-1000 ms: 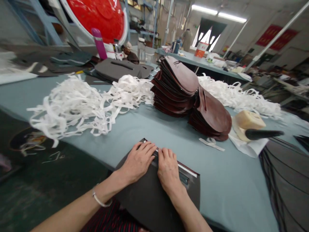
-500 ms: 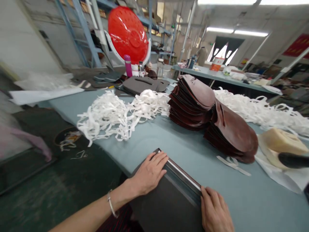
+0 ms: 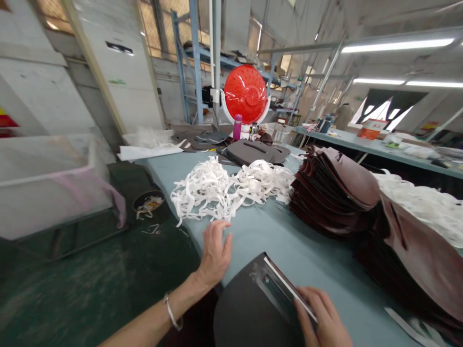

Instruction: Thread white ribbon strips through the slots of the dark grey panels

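- Panel [image 3: 249, 308]: dark, at the near edge of the bench [image 3: 260, 236], its lower part cut off by the frame.
- Strip [image 3: 285, 282]: white, along the panel's straight edge; far end visible, other end behind the right hand [image 3: 320, 315].
- Right hand: gripping that edge, thumb on the upper face. In my judgement, hold should be firm yet light, so the edge neither creases nor shifts.
- Left hand [image 3: 215, 253]: fingers extended, thumb parted, nothing seen in its grasp. Contact with the pile [image 3: 206, 188] of white strips cannot be confirmed.
- Advisable: keep strip and edge parallel, press evenly, and draw any strip singly to avoid tangles.
- Brown stack [image 3: 333, 193]: right of the pile, well apart from the left hand.
- Grey pieces [image 3: 249, 149]: behind the pile.
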A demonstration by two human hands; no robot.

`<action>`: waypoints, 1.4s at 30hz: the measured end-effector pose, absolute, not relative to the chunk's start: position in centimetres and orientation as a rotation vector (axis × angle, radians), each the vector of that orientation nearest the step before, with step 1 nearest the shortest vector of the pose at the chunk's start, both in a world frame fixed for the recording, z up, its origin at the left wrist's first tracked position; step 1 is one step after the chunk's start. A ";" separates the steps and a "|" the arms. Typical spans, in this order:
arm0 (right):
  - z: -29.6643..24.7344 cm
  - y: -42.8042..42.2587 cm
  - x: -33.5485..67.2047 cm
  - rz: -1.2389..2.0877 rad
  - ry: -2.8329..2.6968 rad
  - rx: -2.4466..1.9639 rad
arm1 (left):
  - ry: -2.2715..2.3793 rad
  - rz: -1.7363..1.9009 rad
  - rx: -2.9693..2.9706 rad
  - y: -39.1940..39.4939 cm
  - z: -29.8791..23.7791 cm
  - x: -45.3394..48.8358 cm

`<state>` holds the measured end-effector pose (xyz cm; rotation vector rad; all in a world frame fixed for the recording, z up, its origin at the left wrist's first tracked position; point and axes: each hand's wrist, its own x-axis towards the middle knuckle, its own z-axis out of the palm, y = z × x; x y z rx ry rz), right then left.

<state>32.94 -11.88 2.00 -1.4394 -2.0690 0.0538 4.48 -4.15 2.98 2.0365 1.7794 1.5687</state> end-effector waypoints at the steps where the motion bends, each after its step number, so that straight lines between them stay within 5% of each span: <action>1: 3.1 -10.4 30.2 0.221 -2.017 -1.433 | 1.842 1.651 1.962 -3.6 2.8 3.7; 6: 6.2 -2.0 17.7 0.890 -1.573 -1.255 | 1.926 1.692 1.876 -1.6 1.9 2.0; 11: 5.6 3.8 12.0 1.064 -1.370 -1.161 | 1.873 1.446 2.088 -0.3 0.9 2.5; 19: 5.4 -2.5 21.6 1.380 -1.070 -1.048 | 1.957 1.036 2.148 1.0 0.3 2.3; 28: 6.7 -9.8 30.4 1.426 -1.089 -1.305 | 1.742 1.653 2.117 -1.8 4.4 4.6; 36: 6.1 -13.8 30.1 1.317 -1.345 -1.556 | 0.804 0.534 2.465 -6.8 7.3 12.7; 42: 5.2 -19.2 35.0 1.282 -1.292 -1.800 | 0.762 0.301 2.154 -7.1 6.4 10.9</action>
